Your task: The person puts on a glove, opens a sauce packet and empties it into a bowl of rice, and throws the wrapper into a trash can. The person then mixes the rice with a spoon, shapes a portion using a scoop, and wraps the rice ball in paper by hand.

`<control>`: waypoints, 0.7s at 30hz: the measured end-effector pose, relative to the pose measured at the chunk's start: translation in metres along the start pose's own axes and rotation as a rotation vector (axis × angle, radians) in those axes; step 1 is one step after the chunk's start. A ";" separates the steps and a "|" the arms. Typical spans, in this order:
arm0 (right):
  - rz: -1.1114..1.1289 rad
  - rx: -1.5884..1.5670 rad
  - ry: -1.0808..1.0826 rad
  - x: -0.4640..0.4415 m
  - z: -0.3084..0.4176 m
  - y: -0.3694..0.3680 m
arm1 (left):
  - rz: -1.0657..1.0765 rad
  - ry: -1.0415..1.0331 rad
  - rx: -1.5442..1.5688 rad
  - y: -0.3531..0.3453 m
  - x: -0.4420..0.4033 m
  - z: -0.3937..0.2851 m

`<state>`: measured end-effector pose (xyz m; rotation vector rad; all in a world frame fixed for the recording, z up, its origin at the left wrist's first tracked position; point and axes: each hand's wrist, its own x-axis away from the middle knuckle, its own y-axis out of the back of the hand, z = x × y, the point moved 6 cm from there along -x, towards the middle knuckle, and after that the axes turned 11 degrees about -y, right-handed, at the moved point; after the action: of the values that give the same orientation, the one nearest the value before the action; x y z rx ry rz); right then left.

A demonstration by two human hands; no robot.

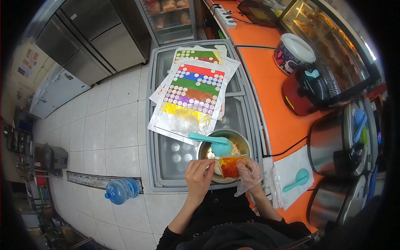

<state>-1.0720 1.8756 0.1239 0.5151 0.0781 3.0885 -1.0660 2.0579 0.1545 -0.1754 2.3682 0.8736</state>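
Over a steel bowl (pixel 246 143), both hands hold a shiny orange-red piece with yellow patches (pixel 230 167); whether it is a packet or a wrapped food I cannot tell. White matter shows at its left end, near the fingertips of my left hand (pixel 198 178), which is bare and pinches that side. My right hand (pixel 249 173), in a clear plastic glove, is closed on the right end. In the bowl rests a teal rice scoop (pixel 221 146), its handle reaching over the left rim. Food at the bottom of the bowl is partly hidden.
Printed sheets with coloured bands (pixel 196 89) lie on the grey chest freezer (pixel 166 166). Along the orange counter (pixel 262 96) stand a red rice cooker (pixel 304 89), steel cookers (pixel 333 141) and a patterned tub (pixel 287 54). A teal spoon (pixel 298 181) lies on white paper. On the floor is a blue water bottle (pixel 122 191).
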 end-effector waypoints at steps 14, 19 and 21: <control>-0.140 -0.159 -0.158 -0.011 -0.035 -0.017 | 0.056 0.577 0.725 -0.036 0.035 0.046; 0.128 -0.136 -0.272 -0.002 -0.045 -0.006 | 0.295 0.711 0.840 -0.054 0.053 0.051; 0.231 -0.179 -0.362 0.008 -0.059 -0.007 | 0.380 0.653 0.805 -0.064 0.064 0.043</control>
<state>-1.0986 1.8799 0.0707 1.1315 -0.2754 3.1091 -1.0768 2.0409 0.0563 0.3828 3.2268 -0.0879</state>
